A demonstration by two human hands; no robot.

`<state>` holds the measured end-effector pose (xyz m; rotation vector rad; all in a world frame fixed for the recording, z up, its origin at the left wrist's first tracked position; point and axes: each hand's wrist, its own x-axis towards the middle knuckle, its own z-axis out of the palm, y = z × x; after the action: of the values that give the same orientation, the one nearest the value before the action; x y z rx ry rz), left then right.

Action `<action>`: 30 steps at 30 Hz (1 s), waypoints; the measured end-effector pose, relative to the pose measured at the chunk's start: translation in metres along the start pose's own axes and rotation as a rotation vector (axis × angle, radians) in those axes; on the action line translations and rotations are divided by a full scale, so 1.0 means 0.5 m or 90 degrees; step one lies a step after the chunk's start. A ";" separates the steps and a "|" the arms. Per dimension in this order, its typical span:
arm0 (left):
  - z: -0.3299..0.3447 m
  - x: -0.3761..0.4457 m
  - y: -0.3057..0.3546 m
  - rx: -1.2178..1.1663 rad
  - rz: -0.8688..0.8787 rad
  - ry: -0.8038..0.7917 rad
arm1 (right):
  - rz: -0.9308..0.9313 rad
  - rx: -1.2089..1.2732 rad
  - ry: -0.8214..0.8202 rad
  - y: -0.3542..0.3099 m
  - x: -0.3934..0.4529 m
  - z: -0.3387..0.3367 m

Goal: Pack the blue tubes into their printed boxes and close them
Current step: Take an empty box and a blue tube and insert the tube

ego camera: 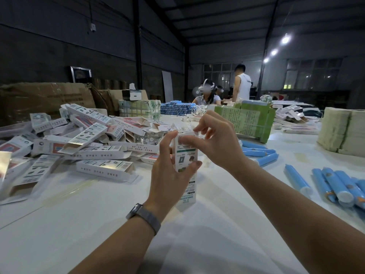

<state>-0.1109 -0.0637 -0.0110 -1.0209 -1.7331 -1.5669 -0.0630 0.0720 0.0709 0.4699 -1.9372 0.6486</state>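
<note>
While left hand [169,175] grips printed box [185,165] upright, right hand [215,139] pinches top flap [187,134]; tuck it squarely, keep box steady.

The middle of the printed box [185,159] was covered by the fingers of the left hand [169,175], and its top flap was masked by the fingertips of the right hand [215,141], so whether the flap was tucked in could not be told; nor could any contents be seen. The blue tubes [343,186] at the worktop's right edge were cut off by the frame, as were the boxes [11,175] at its left edge. The print on the boxes was too small to be read.
</note>
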 end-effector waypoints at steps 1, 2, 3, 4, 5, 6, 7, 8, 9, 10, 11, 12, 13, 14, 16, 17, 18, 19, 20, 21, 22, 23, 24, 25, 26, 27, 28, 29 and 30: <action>0.000 0.000 0.000 0.004 0.000 -0.001 | 0.002 0.003 -0.006 0.001 0.000 0.000; 0.000 0.000 0.001 0.008 0.001 -0.002 | 0.004 0.004 -0.011 0.001 0.000 0.000; 0.000 0.000 0.001 0.009 0.000 -0.002 | 0.006 0.003 -0.013 0.002 0.000 0.001; 0.000 0.000 0.001 0.010 -0.001 -0.002 | 0.008 0.001 -0.014 0.002 0.000 0.001; 0.000 0.000 0.000 0.010 -0.003 -0.002 | 0.008 0.000 -0.013 0.002 0.000 0.002; -0.001 0.000 0.000 0.011 -0.004 0.000 | 0.008 -0.002 -0.010 0.002 0.000 0.003; -0.001 0.000 0.001 0.010 -0.005 0.001 | 0.006 -0.004 -0.006 0.001 -0.001 0.004; -0.001 0.000 0.001 0.008 -0.007 0.001 | 0.004 -0.010 -0.002 0.001 -0.001 0.004; -0.001 0.001 0.000 0.006 -0.009 0.000 | 0.001 -0.019 -0.001 0.001 -0.002 0.005; 0.000 0.001 -0.001 0.006 -0.012 0.000 | -0.001 -0.029 -0.003 0.001 -0.004 0.006; 0.001 0.002 -0.003 0.009 -0.015 0.000 | -0.002 -0.038 -0.009 0.000 -0.005 0.009; 0.002 0.002 -0.004 0.015 -0.015 0.001 | -0.004 -0.043 -0.014 -0.001 -0.007 0.012; 0.003 0.002 -0.006 0.024 -0.013 0.004 | -0.005 -0.045 -0.016 -0.002 -0.009 0.015; 0.004 0.001 -0.008 0.034 -0.008 0.008 | -0.003 -0.044 -0.015 -0.003 -0.010 0.016; 0.005 -0.001 -0.007 0.039 -0.001 0.011 | 0.009 -0.046 -0.012 -0.004 -0.010 0.015; 0.005 -0.003 -0.005 0.036 0.001 0.007 | 0.016 -0.056 -0.013 -0.005 -0.009 0.014; 0.005 -0.003 -0.001 0.032 0.000 -0.001 | 0.025 -0.080 -0.018 -0.007 -0.008 0.013; 0.005 -0.003 0.003 0.028 -0.001 -0.011 | 0.035 -0.122 -0.028 -0.011 -0.007 0.015; 0.004 -0.003 0.005 0.027 -0.004 -0.015 | 0.045 -0.178 -0.040 -0.015 -0.007 0.019; 0.003 -0.002 0.007 0.029 -0.009 -0.012 | 0.051 -0.236 -0.052 -0.020 -0.007 0.026; 0.001 -0.001 0.006 0.037 -0.015 -0.005 | 0.053 -0.280 -0.065 -0.026 -0.007 0.032; 0.001 0.000 0.002 0.050 -0.021 0.003 | 0.056 -0.305 -0.077 -0.032 -0.008 0.038; 0.001 0.000 -0.002 0.064 -0.027 0.008 | 0.064 -0.309 -0.089 -0.036 -0.008 0.041; 0.001 0.000 -0.005 0.073 -0.032 0.014 | 0.078 -0.293 -0.100 -0.037 -0.010 0.043; 0.001 -0.001 -0.006 0.077 -0.033 0.020 | 0.095 -0.266 -0.113 -0.036 -0.013 0.045; 0.000 -0.003 -0.006 0.079 -0.032 0.026 | 0.110 -0.241 -0.127 -0.034 -0.017 0.046; -0.001 -0.004 -0.004 0.081 -0.036 0.028 | 0.120 -0.227 -0.142 -0.033 -0.022 0.048; -0.002 -0.006 -0.004 0.081 -0.043 0.027 | 0.129 -0.222 -0.158 -0.033 -0.026 0.050; -0.004 -0.006 -0.004 0.079 -0.052 0.022 | 0.140 -0.217 -0.172 -0.033 -0.030 0.053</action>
<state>-0.1111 -0.0659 -0.0145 -0.8668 -1.8439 -1.4979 -0.0655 0.0431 0.0517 0.1358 -2.3238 0.3916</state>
